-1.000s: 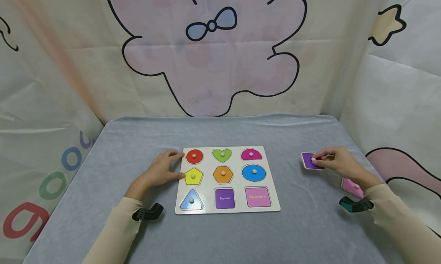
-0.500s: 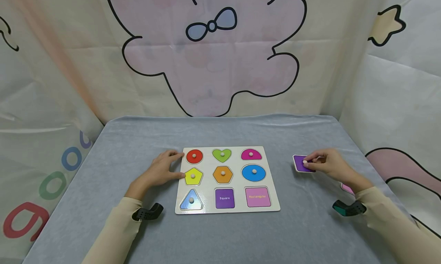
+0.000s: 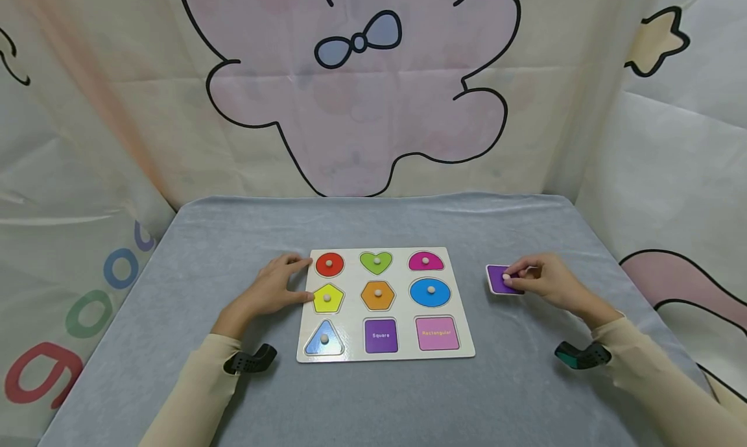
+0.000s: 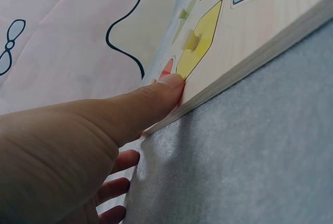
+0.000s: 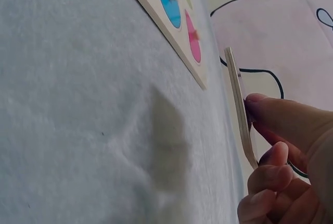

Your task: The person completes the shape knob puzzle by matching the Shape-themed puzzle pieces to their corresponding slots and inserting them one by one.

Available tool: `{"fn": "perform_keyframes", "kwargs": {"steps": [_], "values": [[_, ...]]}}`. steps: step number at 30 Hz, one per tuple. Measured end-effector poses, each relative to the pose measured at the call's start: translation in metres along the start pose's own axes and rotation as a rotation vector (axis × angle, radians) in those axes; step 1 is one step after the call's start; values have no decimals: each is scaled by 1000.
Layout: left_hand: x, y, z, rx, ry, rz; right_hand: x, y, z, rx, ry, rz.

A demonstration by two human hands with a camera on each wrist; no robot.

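In the head view a white shape puzzle board point(image 3: 353, 324) lies on the table, with knobbed pieces in most of its recesses. Its purple recess point(image 3: 380, 343) reads "Square" and its pink recess point(image 3: 438, 343) reads "Rectangular"; neither has a knob. My left hand point(image 3: 265, 294) rests at the board's left edge, thumb point(image 4: 156, 96) on its top beside the yellow pentagon point(image 4: 205, 41). To the right of the board, my right hand point(image 3: 548, 281) pinches the white knob of a purple square puzzle piece point(image 3: 496, 278). In the right wrist view, this piece is tilted and raised above the cloth.
A grey-blue cloth point(image 3: 379, 408) covers the table. Printed curtains point(image 3: 362, 122) stand behind and at both sides. Black bands point(image 3: 251, 359) sit on both wrists.
My right hand has moved left toward the board with the purple square piece. A pink piece seen earlier under the right forearm is now hidden. The left hand and board have stayed still.
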State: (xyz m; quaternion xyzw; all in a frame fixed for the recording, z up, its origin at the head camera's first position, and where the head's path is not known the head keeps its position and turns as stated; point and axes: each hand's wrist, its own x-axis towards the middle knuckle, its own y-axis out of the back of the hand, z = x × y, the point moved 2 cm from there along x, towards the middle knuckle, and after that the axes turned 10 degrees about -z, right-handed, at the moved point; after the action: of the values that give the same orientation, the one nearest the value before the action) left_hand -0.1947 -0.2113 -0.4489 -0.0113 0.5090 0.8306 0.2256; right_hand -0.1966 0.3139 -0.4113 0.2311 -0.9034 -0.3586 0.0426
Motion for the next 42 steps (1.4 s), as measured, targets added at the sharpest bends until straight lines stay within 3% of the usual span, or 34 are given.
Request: {"fn": "perform_keyframes", "kwargs": {"steps": [20,42], "values": [[-2,3,2,1,4,-4,6,-25,-19,-1,96,-20],[0,2,2,-1,10,-9,13,-52,-45,25,47,-119]]}}
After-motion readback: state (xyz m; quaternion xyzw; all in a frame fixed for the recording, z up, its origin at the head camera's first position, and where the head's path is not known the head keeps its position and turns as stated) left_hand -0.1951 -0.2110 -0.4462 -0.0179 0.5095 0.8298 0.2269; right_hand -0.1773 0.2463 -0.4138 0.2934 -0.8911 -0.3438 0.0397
